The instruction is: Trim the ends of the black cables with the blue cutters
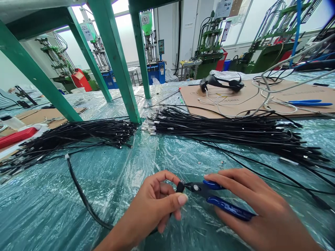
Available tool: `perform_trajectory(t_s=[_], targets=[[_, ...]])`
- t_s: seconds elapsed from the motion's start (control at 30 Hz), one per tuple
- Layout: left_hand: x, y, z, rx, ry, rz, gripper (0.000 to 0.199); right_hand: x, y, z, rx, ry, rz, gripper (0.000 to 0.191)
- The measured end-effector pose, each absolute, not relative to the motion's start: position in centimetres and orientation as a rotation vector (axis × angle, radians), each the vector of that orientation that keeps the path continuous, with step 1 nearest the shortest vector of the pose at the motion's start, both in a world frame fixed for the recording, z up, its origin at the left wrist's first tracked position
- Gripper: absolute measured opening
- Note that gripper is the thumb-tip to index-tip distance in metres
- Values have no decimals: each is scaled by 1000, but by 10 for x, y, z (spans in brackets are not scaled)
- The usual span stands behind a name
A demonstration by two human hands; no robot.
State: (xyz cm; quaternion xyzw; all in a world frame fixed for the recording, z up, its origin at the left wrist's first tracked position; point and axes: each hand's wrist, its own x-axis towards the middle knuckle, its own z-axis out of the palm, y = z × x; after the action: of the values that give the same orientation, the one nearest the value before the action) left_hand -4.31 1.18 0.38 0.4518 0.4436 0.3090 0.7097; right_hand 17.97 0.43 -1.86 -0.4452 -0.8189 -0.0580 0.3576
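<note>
Two hands (pixel 154 209) (pixel 258 209) — two blue-handled pliers (pixel 217 197) (pixel 309 103) — two black cable bundles (pixel 78 139) (pixel 222 132).

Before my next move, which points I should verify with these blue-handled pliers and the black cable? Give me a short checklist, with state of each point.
Black rubber cable end pinched in left hand: ok.
Blue-handled steel pliers gripped in right hand: ok.
Pliers' jaws seated on the cable end: cannot tell, too small.
Long bundle of black cables apart from both hands: ok.
Cable's trailing length loose on the crinkled clear plastic sheet: ok.
</note>
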Motion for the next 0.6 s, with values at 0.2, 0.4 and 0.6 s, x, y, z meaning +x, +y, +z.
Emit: perform_trajectory(t_s=[0.2,0.4,0.6], targets=[[-43,12,3,1007,998,698,39,178,6,-19,-1143,-2094,-120,28],[-41,12,2,1002,1019,742,33,178,6,-19,-1144,-2084,-104,24],[-42,11,0,1015,1015,736,30,180,5,-19,-1130,-2090,-164,22]])
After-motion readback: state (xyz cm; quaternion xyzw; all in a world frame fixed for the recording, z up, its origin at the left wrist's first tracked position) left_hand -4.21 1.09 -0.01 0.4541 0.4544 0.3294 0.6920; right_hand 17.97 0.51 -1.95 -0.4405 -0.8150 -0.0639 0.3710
